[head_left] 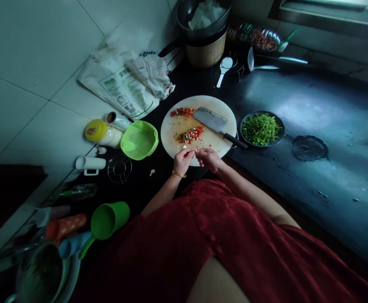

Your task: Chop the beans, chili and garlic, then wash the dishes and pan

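I see the left hand [184, 161] and right hand [208, 159] pinching a tiny pale piece [194, 152] above the near edge of the round white cutting board [169, 134]; the black-handled steel cleaver [215, 123] lies farther off, presumably freeing both grips.

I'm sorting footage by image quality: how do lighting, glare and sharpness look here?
Head view: dim, bluish light overall, with pale glare on the dark countertop at right; head view: chopping board and cleaver fairly clear, orange cup at lower left softer; head view: fine detail where left hand and right hand meet is too small to read.
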{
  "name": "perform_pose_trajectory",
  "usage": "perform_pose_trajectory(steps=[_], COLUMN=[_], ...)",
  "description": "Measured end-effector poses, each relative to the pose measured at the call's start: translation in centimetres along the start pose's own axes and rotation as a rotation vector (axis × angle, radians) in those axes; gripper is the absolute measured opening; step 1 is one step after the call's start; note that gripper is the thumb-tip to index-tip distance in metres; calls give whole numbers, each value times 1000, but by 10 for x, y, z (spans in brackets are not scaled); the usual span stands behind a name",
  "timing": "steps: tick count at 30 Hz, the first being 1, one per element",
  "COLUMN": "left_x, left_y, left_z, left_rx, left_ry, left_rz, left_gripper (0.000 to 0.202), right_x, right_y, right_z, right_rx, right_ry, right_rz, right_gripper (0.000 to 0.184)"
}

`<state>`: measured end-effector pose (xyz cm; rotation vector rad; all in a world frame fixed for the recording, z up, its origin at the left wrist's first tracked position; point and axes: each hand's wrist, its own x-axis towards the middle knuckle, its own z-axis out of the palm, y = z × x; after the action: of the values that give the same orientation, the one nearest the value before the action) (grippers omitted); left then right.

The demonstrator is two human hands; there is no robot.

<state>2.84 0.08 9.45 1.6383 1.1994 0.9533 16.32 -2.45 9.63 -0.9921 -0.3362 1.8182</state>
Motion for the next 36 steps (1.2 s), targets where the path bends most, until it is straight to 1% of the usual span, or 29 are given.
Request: perform_pose_trajectory(steps=[2,4,7,10,12,13,15,17,19,21,23,25,26,28,31,33,36], left_x=[1,3,4,3,1,0,-2,-3,-2,0,2,4,4,6,8,9,9], left_y=[1,3,5,6,7,7,7,6,4,1,-2,-6,-7,-8,-6,-4,-1], left_z=[-2,-4,-6,-6,-4,-3,0,3,6,7,8,8,7,5,1,0,-1], left_rx=[40,116,200,224,207,181,96,-18,-139,-249,-328,-368,-374,-360,-261,-165,-63], left_ry=[17,25,-8,-41,-45,-42,-41,-50,-52,-34,-17,-12,-12,-15,-21,-36,-71], left_rz=[48,169,327,370,341,305,188,34,-126,-265,-368,-429,-444,-452,-430,-376,-240], left_gripper=[17,15,14,16,17,17,18,21,25,31,36,39,39,39,36,33,28], right_x=[-1,-1,-1,0,1,1,3,5,6,7,8,7,7,7,5,4,5], right_y=[-2,-5,-9,-11,-11,-10,-7,-1,5,12,18,22,23,22,17,14,12], right_z=[0,-2,-6,-7,-5,-4,-1,1,2,1,-1,-5,-7,-10,-12,-12,-9], right_rx=[-6,7,50,78,72,60,15,-63,-169,-288,-382,-442,-461,-489,-452,-399,-348], right_ry=[-17,-30,-47,-76,-78,-67,-22,46,122,167,140,86,75,103,143,111,69], right_rz=[16,57,142,225,222,203,137,23,-142,-312,-419,-449,-445,-433,-399,-368,-346], right_gripper=[16,13,7,9,11,13,18,21,20,20,21,22,23,25,24,26,31])
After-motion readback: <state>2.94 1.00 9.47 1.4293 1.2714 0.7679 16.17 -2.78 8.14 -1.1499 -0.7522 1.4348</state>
